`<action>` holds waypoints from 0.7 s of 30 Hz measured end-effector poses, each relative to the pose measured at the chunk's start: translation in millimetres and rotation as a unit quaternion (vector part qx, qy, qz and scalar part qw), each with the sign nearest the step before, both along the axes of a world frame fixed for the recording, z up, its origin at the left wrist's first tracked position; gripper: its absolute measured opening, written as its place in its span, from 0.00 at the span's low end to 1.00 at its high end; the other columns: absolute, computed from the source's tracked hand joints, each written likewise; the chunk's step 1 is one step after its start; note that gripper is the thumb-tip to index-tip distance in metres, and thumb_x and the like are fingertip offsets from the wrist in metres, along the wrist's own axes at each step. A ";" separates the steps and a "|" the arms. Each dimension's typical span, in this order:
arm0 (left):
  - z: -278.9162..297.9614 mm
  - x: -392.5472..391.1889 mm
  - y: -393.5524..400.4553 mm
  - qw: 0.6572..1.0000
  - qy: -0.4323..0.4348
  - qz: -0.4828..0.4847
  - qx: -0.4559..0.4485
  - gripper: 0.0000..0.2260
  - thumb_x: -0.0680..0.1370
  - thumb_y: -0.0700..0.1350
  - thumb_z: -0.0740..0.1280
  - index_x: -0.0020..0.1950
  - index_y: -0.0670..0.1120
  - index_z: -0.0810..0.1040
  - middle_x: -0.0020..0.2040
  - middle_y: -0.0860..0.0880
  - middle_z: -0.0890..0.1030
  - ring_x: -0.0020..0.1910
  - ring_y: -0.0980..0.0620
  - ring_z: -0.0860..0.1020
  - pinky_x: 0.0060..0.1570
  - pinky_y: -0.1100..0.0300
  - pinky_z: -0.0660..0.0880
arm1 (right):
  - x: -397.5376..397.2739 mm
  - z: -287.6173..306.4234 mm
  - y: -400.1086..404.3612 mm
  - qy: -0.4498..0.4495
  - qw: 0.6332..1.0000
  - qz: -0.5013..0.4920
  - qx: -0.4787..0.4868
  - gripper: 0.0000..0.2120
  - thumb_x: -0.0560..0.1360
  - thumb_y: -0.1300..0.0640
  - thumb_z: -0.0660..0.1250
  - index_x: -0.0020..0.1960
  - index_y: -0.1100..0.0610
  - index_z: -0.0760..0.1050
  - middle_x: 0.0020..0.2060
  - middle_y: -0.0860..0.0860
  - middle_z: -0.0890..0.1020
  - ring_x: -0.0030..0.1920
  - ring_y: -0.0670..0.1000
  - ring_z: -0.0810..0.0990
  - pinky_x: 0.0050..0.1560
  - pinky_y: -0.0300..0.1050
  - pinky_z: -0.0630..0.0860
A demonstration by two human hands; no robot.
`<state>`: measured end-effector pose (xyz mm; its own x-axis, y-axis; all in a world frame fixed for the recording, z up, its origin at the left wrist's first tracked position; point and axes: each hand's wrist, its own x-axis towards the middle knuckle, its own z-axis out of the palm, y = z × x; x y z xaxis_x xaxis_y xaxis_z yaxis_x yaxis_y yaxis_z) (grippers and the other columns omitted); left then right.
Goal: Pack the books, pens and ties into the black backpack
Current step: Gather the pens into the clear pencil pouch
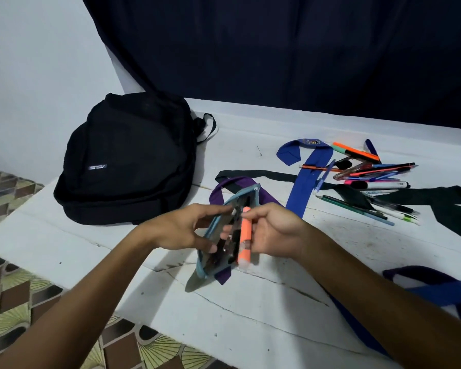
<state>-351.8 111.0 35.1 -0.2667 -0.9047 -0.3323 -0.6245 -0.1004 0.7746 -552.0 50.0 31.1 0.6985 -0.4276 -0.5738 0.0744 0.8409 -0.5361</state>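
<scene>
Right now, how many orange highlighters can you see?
2: held highlighter in the right hand at the pencil case; second highlighter atop the pen pile. The pile may hide more.

White table (250,310) across the middle, scuffed and lined with dark cracks. Dark navy curtain (277,49) hanging at twelve o'clock behind the far edge. Pale wall (32,62) at ten o'clock. Patterned floor tiles (16,310) in brown, cream and green at seven to nine o'clock.

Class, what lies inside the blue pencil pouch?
Inside the pencil pouch, an orange highlighter is going in beside dark pens; the deeper contents are hidden by its wall.
</scene>
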 end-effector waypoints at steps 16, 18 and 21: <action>15.4 1.8 -8.9 0.999 0.011 -0.023 0.034 0.42 0.65 0.37 0.80 0.74 0.56 0.65 0.64 0.57 0.78 0.64 0.59 0.75 0.60 0.55 0.77 | 30.8 9.0 2.7 0.078 0.985 -0.136 -0.071 0.07 0.76 0.65 0.57 0.43 0.63 0.73 0.35 0.57 0.76 0.36 0.54 0.76 0.38 0.48 0.74; 16.3 -1.2 -11.3 0.999 0.002 -0.033 0.031 0.41 0.66 0.38 0.80 0.71 0.60 0.66 0.63 0.58 0.78 0.62 0.65 0.75 0.57 0.62 0.77 | 21.3 9.1 3.3 0.109 0.977 -0.121 -0.138 0.07 0.75 0.68 0.57 0.44 0.62 0.73 0.41 0.58 0.77 0.40 0.53 0.78 0.44 0.46 0.76; 15.4 -9.0 -15.1 0.998 -0.024 -0.060 0.015 0.34 0.66 0.41 0.80 0.67 0.58 0.70 0.58 0.63 0.80 0.57 0.74 0.73 0.53 0.74 0.72 | -15.2 12.2 -5.6 0.145 0.958 -0.092 -0.229 0.11 0.77 0.69 0.56 0.53 0.66 0.76 0.50 0.62 0.83 0.48 0.61 0.84 0.52 0.51 0.80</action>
<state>-360.7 95.9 50.5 -0.3550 -0.8572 -0.3730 -0.6693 -0.0454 0.7416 -567.3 44.4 43.3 0.4274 -0.7811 -0.4552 -0.0089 0.4999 -0.8660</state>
